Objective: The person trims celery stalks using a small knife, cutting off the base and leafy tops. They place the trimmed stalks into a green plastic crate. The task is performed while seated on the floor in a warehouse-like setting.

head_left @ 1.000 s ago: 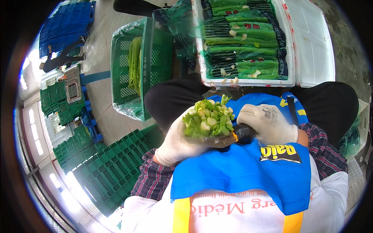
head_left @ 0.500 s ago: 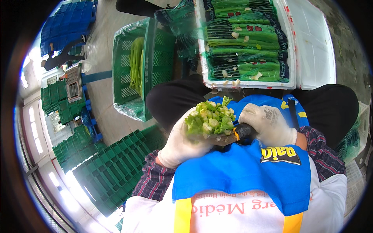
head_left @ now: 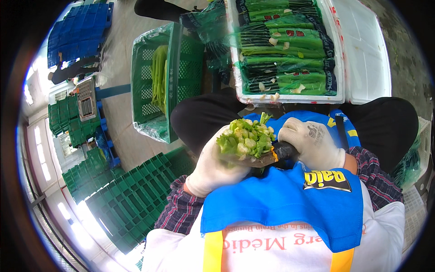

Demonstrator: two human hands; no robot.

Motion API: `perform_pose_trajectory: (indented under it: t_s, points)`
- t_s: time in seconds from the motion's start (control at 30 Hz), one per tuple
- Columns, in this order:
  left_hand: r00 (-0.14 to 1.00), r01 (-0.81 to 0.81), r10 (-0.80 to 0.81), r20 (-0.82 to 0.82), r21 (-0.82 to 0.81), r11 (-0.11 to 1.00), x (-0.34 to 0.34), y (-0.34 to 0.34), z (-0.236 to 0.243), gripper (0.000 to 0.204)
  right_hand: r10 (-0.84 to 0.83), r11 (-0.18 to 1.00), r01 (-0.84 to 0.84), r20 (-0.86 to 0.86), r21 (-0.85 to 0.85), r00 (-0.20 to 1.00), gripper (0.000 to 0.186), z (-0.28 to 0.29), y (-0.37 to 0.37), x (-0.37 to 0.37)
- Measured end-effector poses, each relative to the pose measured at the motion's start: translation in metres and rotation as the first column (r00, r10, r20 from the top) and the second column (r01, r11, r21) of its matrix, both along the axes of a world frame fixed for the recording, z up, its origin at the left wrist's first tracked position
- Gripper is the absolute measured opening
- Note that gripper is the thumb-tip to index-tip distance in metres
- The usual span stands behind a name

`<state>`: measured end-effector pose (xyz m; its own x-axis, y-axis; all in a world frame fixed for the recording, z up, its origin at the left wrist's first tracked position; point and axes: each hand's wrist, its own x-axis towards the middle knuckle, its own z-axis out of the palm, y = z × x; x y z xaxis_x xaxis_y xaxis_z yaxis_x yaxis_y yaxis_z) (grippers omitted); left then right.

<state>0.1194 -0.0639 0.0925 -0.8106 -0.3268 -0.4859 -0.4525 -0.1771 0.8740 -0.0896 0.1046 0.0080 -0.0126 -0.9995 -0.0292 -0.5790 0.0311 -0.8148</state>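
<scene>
My left hand (head_left: 210, 170), in a white glove, is closed around a bunch of celery (head_left: 244, 139) held over my lap. The pale cut ends and some leaves face up. My gloved right hand (head_left: 312, 144) is wrapped around the black handle of a knife (head_left: 262, 160), with orange tape where the handle meets the blade. The blade lies against the near side of the celery's cut ends, pointing toward my left hand. Part of the blade is smeared or hidden, and the lower stalks cannot be seen.
Ahead stands a white foam box (head_left: 287, 99) of bagged green stalks, with pale scraps on top. Its white lid (head_left: 369, 54) lies to the right. A lined green crate (head_left: 174, 81) with celery stalks is at the left. Stacked green crates (head_left: 129, 199) stand farther left; a person (head_left: 74, 70) is beyond.
The celery and both hands have shifted only slightly. The knife handle shows a little more clearly beside my right hand. The distant person's arm and leg have moved.
</scene>
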Motion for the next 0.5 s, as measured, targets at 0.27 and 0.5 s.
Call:
perform_pose_trajectory:
  t_s: [0.27, 0.5]
  points:
    - [0.998, -0.054, 0.057, -0.025, 0.119, 0.991, 0.0021, 0.0014, -0.0001, 0.075, -0.037, 0.999, 0.037, 0.039, 0.016, 0.999, 0.029, -0.0041, 0.0002, -0.003]
    - [0.998, -0.048, 0.052, -0.021, 0.136, 0.99, 0.0026, 0.0014, -0.0012, 0.079, -0.091, 0.995, 0.091, -0.014, 0.034, 0.996, 0.029, -0.0101, -0.0046, -0.0018]
